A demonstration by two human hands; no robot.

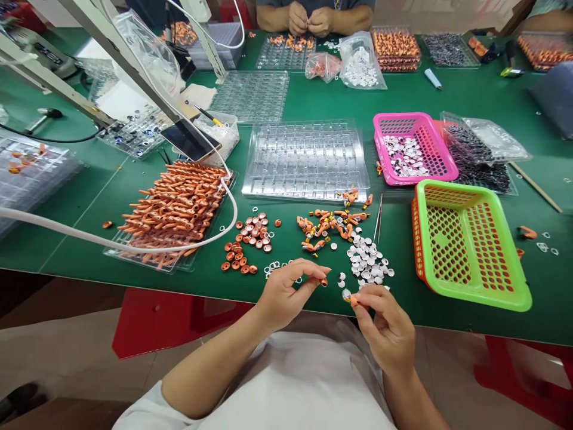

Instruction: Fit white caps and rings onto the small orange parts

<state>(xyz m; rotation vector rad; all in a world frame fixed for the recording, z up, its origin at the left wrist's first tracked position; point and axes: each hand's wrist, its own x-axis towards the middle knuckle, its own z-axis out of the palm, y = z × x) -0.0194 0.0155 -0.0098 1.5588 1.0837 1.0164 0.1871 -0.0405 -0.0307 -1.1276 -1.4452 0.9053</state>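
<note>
Near the front edge of the green table, my left hand (290,289) pinches a small copper-coloured cup (323,282) between thumb and fingertips. To its right, my right hand (387,319) is closed on a small orange part (354,300) with a round white end. The two held pieces are apart. Ahead of my hands lies a heap of orange parts with yellow bits (326,224). White discs (369,261) are spread just beyond my right hand. Copper-coloured cups (255,232) and thin white rings (272,269) lie beyond my left hand.
A green basket (521,292) and a pink basket (388,173) stand at right, tweezers (378,221) nearer the middle. A clear tray (304,161) lies ahead. Piled orange sticks (174,209) and a white cable (197,243) are at left. Another person's hands (308,19) work across the table.
</note>
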